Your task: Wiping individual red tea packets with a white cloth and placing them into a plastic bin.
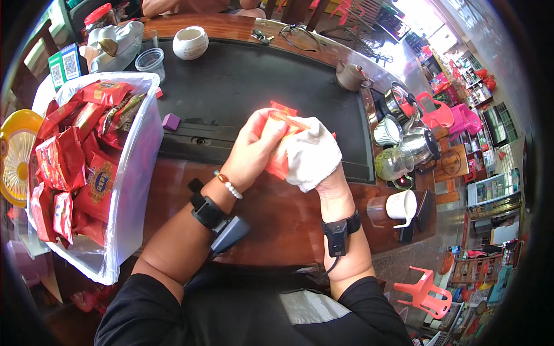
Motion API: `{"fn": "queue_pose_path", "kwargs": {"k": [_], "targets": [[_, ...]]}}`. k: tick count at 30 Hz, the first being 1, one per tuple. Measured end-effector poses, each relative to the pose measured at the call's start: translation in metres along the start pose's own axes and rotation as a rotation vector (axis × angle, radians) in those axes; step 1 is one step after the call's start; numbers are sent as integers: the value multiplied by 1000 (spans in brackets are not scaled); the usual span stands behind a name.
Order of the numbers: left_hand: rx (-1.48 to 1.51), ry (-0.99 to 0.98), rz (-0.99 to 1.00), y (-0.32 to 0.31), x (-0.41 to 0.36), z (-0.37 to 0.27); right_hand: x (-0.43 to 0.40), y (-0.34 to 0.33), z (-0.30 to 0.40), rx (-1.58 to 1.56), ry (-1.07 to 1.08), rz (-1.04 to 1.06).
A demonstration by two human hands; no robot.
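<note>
Above the near edge of the tea tray, my left hand (255, 145) pinches the top of a red plastic packet (277, 162) between thumb and fingers. A white cloth (314, 153) is draped over my right hand (330, 184), hiding its fingers; only the heel of the hand and the wrist show. The cloth presses against the packet's right side. To the left stands a clear plastic bin (145, 142) filled with several red snack packets (60, 160), some bearing writing.
A black tea tray (242, 73) is set in the wooden table (277, 225). On it are a white pot (190, 42), a purple block (171, 122) and a clay teapot (351, 77). Glass jugs (394, 163) and a white mug (401, 205) stand right. A person sits opposite.
</note>
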State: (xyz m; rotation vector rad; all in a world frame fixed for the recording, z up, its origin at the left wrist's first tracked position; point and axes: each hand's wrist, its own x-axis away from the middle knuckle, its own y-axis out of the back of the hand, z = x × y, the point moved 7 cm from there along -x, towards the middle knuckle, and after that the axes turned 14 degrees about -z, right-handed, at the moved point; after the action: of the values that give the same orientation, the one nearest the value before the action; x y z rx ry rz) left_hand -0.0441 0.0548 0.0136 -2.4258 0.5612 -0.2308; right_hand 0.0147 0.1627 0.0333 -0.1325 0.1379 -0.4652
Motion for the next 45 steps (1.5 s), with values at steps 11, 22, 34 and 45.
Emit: {"fn": "queue_pose_path", "kwargs": {"k": [11, 22, 34, 45], "targets": [[-161, -328, -277, 20, -5, -14, 16, -34, 19, 650, 622, 147], [-147, -32, -260, 20, -4, -9, -11, 25, -10, -210, -38, -280], [-54, 240, -182, 23, -6, 11, -15, 22, 7, -349, 26, -219], [-137, 105, -160, 12, -2, 6, -7, 12, -11, -155, -9, -174]]}}
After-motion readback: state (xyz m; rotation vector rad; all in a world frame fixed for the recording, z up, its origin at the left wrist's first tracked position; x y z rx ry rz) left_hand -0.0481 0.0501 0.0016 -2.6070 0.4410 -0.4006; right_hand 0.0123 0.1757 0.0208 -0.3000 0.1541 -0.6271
